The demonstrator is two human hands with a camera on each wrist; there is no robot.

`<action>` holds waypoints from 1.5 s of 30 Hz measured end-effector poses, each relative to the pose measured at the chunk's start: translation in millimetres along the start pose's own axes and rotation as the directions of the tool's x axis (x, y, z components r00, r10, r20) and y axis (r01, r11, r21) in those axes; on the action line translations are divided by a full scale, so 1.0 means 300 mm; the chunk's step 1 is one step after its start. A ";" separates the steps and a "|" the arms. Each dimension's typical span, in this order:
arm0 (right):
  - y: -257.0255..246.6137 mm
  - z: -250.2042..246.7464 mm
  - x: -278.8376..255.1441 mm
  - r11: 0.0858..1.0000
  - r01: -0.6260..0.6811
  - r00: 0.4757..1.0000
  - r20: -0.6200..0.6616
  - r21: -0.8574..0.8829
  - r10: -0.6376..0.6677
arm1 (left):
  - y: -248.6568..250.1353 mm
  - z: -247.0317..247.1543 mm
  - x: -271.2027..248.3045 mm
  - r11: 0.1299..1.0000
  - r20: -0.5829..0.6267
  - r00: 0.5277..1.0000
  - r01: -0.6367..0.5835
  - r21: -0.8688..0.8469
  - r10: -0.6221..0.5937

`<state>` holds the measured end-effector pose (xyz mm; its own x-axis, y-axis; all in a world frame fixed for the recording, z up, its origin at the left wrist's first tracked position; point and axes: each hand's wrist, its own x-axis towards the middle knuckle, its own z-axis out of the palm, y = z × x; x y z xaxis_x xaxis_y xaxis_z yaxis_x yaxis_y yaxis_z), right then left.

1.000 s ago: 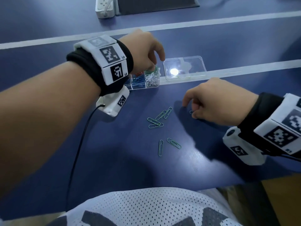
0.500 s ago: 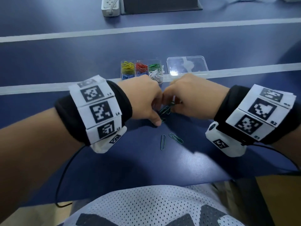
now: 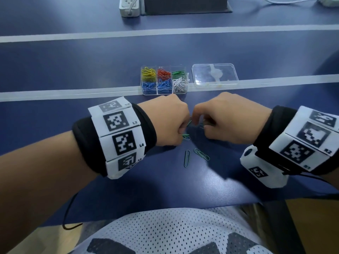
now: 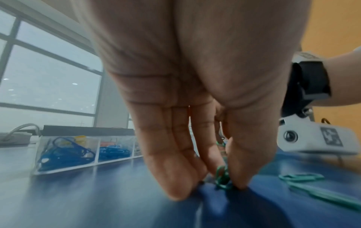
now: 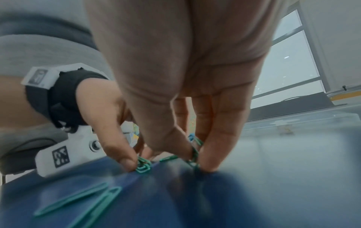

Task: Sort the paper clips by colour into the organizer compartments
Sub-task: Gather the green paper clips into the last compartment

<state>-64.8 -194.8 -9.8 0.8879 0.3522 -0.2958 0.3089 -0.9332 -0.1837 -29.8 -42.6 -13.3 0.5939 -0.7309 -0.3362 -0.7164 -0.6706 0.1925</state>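
A clear organizer (image 3: pixel 186 76) holds yellow, red, green, blue and white paper clips in separate compartments. Just in front of it, both hands meet over loose green clips on the blue table. My left hand (image 3: pixel 180 132) pinches green clips (image 4: pixel 222 177) between thumb and fingers against the table. My right hand (image 3: pixel 200 123) pinches another green clip (image 5: pixel 194 155) the same way, fingertips on the table. Two more green clips (image 3: pixel 194 156) lie free just nearer to me.
The organizer's clear lid (image 3: pixel 214 75) lies to its right. A white power strip (image 3: pixel 129 6) and a dark block (image 3: pixel 183 5) sit at the far edge. White stripes (image 3: pixel 73 94) cross the table.
My left hand came back from the organizer to the loose clips and met the right hand there. Both now pinch green clips; the hands have barely moved in the last half second.
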 end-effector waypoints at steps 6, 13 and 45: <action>-0.041 0.038 -0.068 1.000 0.003 0.999 0.045 0.022 -0.004 | 0.016 0.011 0.000 0.996 0.014 1.000 0.024 0.091 -0.025; -0.069 0.058 -0.078 0.986 0.077 0.991 0.117 -0.151 -0.059 | -0.016 0.003 -0.018 0.998 0.020 0.999 0.046 0.051 -0.048; 0.037 0.021 0.100 0.844 0.506 0.859 0.013 -0.180 -0.512 | 0.038 0.063 -0.044 0.894 0.182 0.923 -0.377 0.241 0.340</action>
<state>-37.0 -194.1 -26.6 0.6001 0.7811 -0.1723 0.7710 -0.6223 -0.1358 -52.7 -38.3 -23.9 0.2377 -0.8794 -0.4125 -0.9529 -0.2934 0.0764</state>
